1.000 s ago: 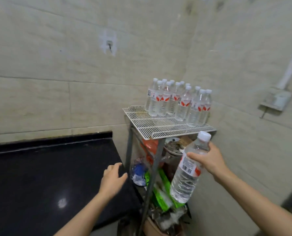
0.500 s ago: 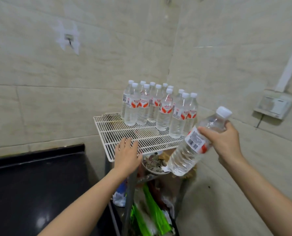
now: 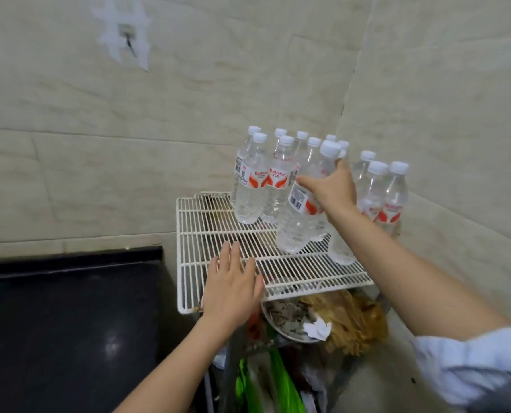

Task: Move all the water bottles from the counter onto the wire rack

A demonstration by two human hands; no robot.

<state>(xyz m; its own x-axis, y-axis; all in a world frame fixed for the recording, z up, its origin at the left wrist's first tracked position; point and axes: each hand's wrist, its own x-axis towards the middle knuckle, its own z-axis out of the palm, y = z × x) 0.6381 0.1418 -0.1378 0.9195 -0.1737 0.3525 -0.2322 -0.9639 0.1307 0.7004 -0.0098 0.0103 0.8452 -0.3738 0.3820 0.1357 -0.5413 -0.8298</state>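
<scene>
Right hand [image 3: 334, 189] grips a tilted bottle [image 3: 300, 216] over the rack [image 3: 278, 275]; left hand [image 3: 233, 289] flat, fingers spread, at seven o'clock. Base probably touching; a tilted release could topple neighbours.

The front and left of my wire rack [image 3: 218, 231] lie bare; standing bottles [image 3: 249, 186] crowd the back by the wall.

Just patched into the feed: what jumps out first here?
A cluster of water bottles stands at the back of the white wire rack in the tiled corner. The right hand holds one more bottle, tilted, its base at the rack. The left hand lies flat on the rack's front edge, beside the bare black counter.
</scene>
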